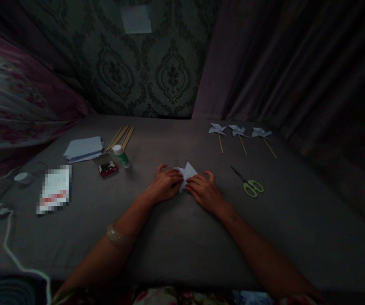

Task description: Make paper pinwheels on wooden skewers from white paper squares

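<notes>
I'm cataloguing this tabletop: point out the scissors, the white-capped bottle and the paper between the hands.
Scissors (245, 181): head view, where blades meet handles.
White-capped bottle (123, 158): head view, on the green label.
Paper (188, 171): head view, on its uncovered part.

No lettering can be read: the green label on the white-capped cylindrical bottle is too small, and the flat white rectangular packet with a red band is pixelated

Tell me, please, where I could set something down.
The grey cloth is bare between the bottle and leftmost pinwheel, and right of the scissors. It is crowded around the paper stack, sticks and red box, and where left hand and right hand hold folded paper.
</notes>
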A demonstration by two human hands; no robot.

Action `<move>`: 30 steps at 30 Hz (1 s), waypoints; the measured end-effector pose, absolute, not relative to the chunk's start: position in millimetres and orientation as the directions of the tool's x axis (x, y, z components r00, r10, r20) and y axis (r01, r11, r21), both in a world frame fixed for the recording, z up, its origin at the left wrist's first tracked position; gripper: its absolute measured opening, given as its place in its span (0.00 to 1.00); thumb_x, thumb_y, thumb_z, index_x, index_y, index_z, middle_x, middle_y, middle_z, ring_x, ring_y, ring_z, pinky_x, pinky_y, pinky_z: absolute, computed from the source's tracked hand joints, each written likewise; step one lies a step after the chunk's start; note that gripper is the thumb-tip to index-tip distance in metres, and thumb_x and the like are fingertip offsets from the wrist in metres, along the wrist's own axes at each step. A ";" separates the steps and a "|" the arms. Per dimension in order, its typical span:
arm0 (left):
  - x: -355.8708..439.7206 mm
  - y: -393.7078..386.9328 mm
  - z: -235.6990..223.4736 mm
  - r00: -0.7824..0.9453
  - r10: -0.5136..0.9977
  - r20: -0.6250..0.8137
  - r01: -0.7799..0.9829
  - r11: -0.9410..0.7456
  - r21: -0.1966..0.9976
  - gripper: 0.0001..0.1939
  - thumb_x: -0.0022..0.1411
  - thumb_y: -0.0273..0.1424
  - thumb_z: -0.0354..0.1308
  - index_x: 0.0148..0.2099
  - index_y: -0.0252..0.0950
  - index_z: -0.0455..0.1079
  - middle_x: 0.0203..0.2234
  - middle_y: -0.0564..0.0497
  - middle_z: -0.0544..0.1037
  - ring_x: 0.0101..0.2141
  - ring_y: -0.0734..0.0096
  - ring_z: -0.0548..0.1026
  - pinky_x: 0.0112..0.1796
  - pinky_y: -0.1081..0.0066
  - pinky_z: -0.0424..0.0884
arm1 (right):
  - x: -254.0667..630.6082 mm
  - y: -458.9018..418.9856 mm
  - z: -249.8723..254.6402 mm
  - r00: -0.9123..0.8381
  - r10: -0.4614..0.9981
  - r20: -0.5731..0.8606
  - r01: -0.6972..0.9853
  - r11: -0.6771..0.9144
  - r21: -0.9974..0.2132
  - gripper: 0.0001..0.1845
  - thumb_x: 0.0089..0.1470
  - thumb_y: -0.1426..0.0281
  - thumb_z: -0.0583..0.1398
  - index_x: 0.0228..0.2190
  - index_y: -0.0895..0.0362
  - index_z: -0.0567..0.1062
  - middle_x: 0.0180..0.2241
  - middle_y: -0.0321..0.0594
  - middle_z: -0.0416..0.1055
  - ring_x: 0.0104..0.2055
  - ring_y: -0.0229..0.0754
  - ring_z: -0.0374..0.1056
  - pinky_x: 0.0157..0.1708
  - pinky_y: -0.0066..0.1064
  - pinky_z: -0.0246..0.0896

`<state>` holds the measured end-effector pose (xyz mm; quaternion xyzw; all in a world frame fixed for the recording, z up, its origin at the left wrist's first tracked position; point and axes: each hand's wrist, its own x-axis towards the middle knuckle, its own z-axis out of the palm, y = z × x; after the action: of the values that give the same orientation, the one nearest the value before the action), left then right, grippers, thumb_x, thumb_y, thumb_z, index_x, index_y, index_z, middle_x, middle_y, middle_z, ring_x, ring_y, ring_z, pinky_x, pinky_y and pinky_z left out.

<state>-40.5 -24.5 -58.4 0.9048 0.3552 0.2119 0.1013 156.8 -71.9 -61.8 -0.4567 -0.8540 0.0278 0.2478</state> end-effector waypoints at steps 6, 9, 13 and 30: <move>-40.1 -25.4 -59.3 0.638 0.694 0.333 0.608 -0.720 0.335 0.12 0.60 0.31 0.53 0.42 0.43 0.76 0.42 0.49 0.80 0.48 0.60 0.72 0.56 0.50 0.45 | 153.6 -72.6 -60.2 -0.416 0.819 0.396 0.776 0.547 -0.316 0.10 0.62 0.70 0.55 0.35 0.54 0.77 0.42 0.40 0.76 0.46 0.44 0.69 0.56 0.47 0.42; -40.1 -26.5 -58.3 0.632 0.698 0.338 0.612 -0.716 0.335 0.11 0.59 0.31 0.54 0.42 0.43 0.76 0.42 0.49 0.81 0.49 0.58 0.71 0.55 0.50 0.47 | 150.9 -71.9 -60.1 -0.346 0.853 0.391 0.787 0.491 -0.375 0.10 0.61 0.70 0.55 0.33 0.53 0.77 0.43 0.40 0.76 0.47 0.43 0.69 0.55 0.46 0.44; -39.7 -27.6 -55.1 0.631 0.706 0.321 0.616 -0.708 0.345 0.11 0.58 0.31 0.55 0.42 0.42 0.76 0.42 0.49 0.80 0.50 0.57 0.71 0.55 0.49 0.48 | 147.9 -69.5 -62.9 -0.213 0.906 0.365 0.805 0.374 -0.461 0.11 0.59 0.70 0.56 0.29 0.54 0.77 0.44 0.40 0.75 0.47 0.44 0.69 0.53 0.46 0.46; -39.5 -25.9 -57.5 0.641 0.699 0.317 0.621 -0.715 0.322 0.09 0.57 0.30 0.55 0.38 0.43 0.76 0.42 0.50 0.80 0.49 0.57 0.70 0.53 0.50 0.48 | 146.4 -65.3 -74.2 -0.079 0.925 0.371 0.805 0.278 -0.524 0.10 0.55 0.69 0.57 0.25 0.54 0.76 0.42 0.42 0.75 0.46 0.46 0.70 0.50 0.45 0.50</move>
<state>-39.5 -25.9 -57.5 0.9011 0.3661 0.2134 0.0921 146.4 -65.3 -74.2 -0.5936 -0.7286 0.0917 0.3292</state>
